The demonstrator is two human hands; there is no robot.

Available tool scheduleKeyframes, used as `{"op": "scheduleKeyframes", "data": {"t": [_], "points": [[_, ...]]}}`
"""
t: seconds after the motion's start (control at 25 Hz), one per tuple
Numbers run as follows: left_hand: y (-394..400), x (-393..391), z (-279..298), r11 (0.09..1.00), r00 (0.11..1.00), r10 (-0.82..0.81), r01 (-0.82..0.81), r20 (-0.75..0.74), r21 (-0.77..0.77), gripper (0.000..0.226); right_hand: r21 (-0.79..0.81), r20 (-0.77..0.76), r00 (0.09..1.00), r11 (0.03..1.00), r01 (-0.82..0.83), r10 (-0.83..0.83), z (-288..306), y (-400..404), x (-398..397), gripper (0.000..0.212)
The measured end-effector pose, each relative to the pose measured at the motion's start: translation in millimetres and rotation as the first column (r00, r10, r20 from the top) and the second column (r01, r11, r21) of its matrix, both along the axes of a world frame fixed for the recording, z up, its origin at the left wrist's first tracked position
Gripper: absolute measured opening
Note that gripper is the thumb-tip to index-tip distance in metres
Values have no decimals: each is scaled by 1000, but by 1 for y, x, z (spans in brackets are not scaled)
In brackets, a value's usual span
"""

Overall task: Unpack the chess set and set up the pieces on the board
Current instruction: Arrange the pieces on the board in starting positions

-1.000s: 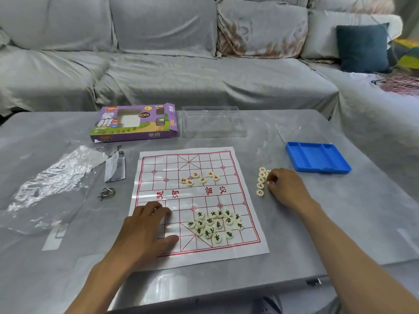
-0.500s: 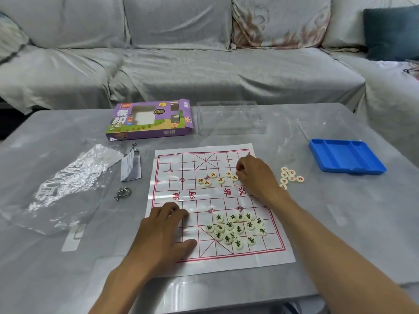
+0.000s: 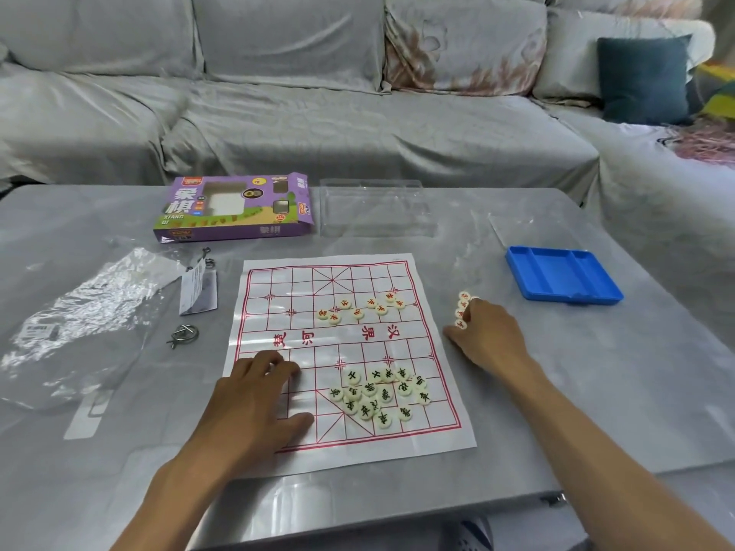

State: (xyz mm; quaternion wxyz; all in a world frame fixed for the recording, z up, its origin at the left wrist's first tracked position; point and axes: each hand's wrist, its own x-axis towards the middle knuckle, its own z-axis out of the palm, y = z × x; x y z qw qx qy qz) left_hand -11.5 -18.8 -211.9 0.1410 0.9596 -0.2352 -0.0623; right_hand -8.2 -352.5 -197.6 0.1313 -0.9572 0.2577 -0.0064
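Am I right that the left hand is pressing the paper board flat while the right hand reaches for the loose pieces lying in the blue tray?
Not quite. In the head view the loose pieces lie on the bare table, apart from the blue tray. The rest holds: the left hand presses the paper board flat and the right hand reaches those pieces.

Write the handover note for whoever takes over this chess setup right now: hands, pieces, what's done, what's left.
Left hand: flat on the near-left corner of the paper board, holding it down, gripping nothing.
Right hand: off the board's right edge, fingers at the off-board red pieces; whether one is pinched cannot be told.
Red pieces on the board: loose scatter on the far half, not on their points.
Black pieces: heaped on the near half, unsorted.
Blue tray, purple box and clear lid lie aside.
Done: unpacking, board laid out.
Left: bring over the remaining reds, then place every piece on its starting point.
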Motion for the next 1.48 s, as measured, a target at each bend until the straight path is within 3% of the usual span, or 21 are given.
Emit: {"op": "scheduleKeyframes", "data": {"t": [0.16,0.44,0.52,0.64,0.72,0.84,0.92,1.2,1.48], "points": [[1,0,-1,1000,1000,-4,4,2,-3,79,-1,113,993,1000,-22,22,-6,-4,-3,33],[1,-1,1,1000,1000,-1,0,-14,-10,76,5,51,997,998,-64,64,7,-7,7,22],[0,-1,2,1000,1000,-1,0,-17,-17,76,65,145,982,990,-128,118,21,5,16,16],[0,-2,2,999,1000,2,-3,-16,-36,73,110,293,902,926,-362,318,31,47,37,16],[1,-2,2,999,1000,4,-5,-17,-49,69,108,234,849,855,-508,475,22,77,49,19],[2,-1,1,999,1000,-9,9,-11,-44,65,4,115,800,805,-594,589,4,100,61,26],[2,0,1,999,1000,-10,10,-14,-34,61,-47,131,798,808,-588,588,0,98,65,28],[1,0,1,1000,1000,3,-3,-20,-10,59,3,207,818,836,-549,536,-5,83,53,30],[1,-1,-1,1000,1000,14,-15,-19,-21,64,-135,117,781,789,-599,613,-16,84,55,35]]}}
